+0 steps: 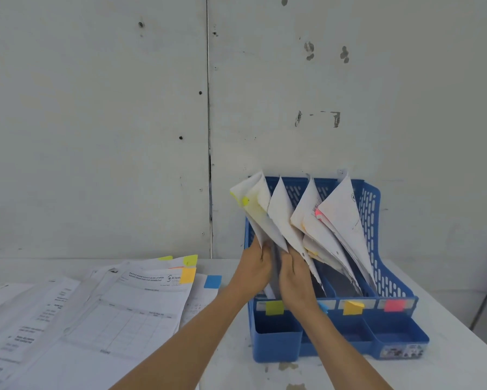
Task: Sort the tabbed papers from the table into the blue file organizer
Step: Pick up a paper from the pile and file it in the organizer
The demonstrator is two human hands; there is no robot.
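Observation:
The blue file organizer [388,280] stands on the white table [447,333] against the wall, its slots marked by green, blue, yellow and pink labels along the front. Papers lean in every slot. My left hand [255,263] grips the lower edge of the yellow-green tabbed sheets [257,215] in the leftmost slot. My right hand [295,275] holds the lower part of the papers in the second slot [281,218], covering most of the blue label. A loose spread of tabbed papers [118,305] lies on the table to the left, showing yellow, green and blue tabs.
A grey panelled wall [124,108] rises directly behind the table. The organizer's low front compartments [276,330] are open toward me. The table's right edge [461,319] runs diagonally past the organizer.

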